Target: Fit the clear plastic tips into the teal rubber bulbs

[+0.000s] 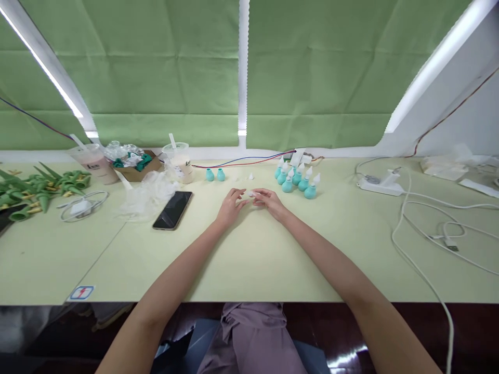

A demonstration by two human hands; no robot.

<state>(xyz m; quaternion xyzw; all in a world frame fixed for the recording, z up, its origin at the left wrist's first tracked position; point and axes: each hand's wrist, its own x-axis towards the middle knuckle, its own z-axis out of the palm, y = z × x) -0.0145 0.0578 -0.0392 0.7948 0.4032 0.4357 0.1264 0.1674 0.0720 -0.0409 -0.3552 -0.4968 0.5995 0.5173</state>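
Note:
My right hand [268, 201] pinches a small white nozzle tip [250, 194] between its fingertips. Close by on the left, my left hand [231, 206] has its fingers slightly curled and apart, the fingertips near the white piece. Beyond the hands lies another white nozzle tip [251, 176] on the table. Two turquoise bulb-shaped bottles [209, 175] without tips stand to its left. On the right is a cluster of several turquoise bulbs [310, 192] fitted with white pointed tips.
A black phone [173, 210] lies left of my hands, beside crumpled clear plastic bags [146, 195]. Two drink cups [181, 165] and a cardboard box [140, 169] stand behind. Green plastic parts [42, 187] are piled at far left. A white power strip [381, 184] and cables lie right.

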